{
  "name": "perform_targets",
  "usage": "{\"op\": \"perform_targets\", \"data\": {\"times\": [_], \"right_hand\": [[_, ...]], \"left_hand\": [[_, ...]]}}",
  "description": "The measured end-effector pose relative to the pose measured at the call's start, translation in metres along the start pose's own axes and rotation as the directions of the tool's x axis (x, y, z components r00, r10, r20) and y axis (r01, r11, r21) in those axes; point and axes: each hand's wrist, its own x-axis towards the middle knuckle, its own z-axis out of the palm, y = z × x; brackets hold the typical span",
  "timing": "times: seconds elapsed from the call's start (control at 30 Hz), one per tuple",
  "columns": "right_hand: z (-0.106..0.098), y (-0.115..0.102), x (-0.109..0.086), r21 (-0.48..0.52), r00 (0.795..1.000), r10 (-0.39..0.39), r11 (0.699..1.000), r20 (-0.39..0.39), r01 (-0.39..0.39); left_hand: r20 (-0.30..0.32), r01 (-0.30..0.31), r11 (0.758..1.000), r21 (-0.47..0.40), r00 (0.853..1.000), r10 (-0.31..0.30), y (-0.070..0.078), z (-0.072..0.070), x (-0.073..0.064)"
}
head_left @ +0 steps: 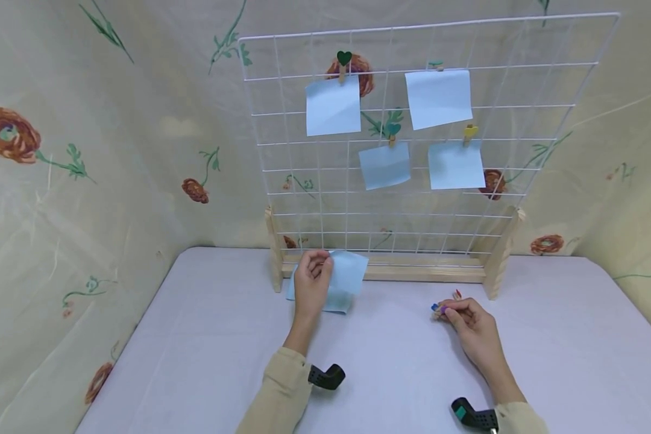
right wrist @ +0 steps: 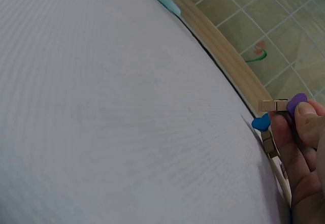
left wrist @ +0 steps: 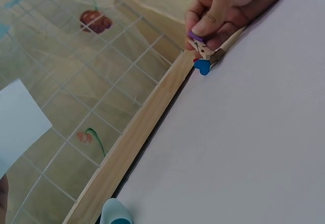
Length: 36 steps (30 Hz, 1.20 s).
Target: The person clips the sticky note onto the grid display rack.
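Note:
My left hand (head_left: pixel 311 283) pinches a light blue paper sheet (head_left: pixel 349 271) in front of the rack's left end. More blue paper (head_left: pixel 337 302) lies on the table beneath it. In the left wrist view the held sheet (left wrist: pixel 20 125) appears at the left edge, and that hand is mostly cut off. Toward the rack's right end, my right hand (head_left: pixel 474 331) pinches a small wooden clothespin (right wrist: pixel 274 105) with a purple top between thumb and finger. A clothespin with a blue heart (right wrist: pixel 261 122) shows right by those fingers. A red-topped clothespin (head_left: pixel 458 295) is just behind the hand.
A white wire grid (head_left: pixel 428 26) stands upright in a wooden base (head_left: pixel 423 273) at the table's back. Several blue sheets (head_left: pixel 333 108) hang from it by clothespins with coloured tops, one a green heart (head_left: pixel 344 58). A flowered cloth (head_left: pixel 141 199) surrounds the white table (head_left: pixel 206 361).

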Motion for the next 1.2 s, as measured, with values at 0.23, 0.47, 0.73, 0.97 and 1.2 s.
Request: {"op": "perform_targets", "data": {"times": [0.23, 0.47, 0.73, 0.97, 1.2], "right_hand": [[0.003, -0.002, 0.003, 0.084, 1.000, -0.018, 0.996, -0.005, 0.018], [0.009, -0.004, 0.007, 0.110, 0.998, -0.050, 0.992, -0.047, 0.055], [0.016, -0.010, 0.008, 0.165, 0.988, -0.117, 0.977, -0.098, 0.132], [0.030, -0.016, 0.012, 0.209, 0.982, -0.181, 0.959, -0.061, 0.190], [0.037, -0.028, 0.021, 0.293, 0.974, -0.220, 0.936, 0.061, 0.193]], "left_hand": [[-0.007, 0.009, 0.999, 0.033, 1.000, -0.009, 0.000, 0.000, 0.003], [0.002, -0.009, 1.000, 0.026, 1.000, 0.009, 0.003, 0.000, 0.011], [-0.009, -0.053, 0.995, 0.079, 0.999, 0.054, 0.008, -0.002, 0.018], [-0.019, -0.087, 0.991, 0.106, 0.996, 0.089, -0.002, -0.005, 0.032], [-0.044, -0.087, 0.992, 0.091, 0.995, 0.091, -0.008, -0.006, 0.043]]}}
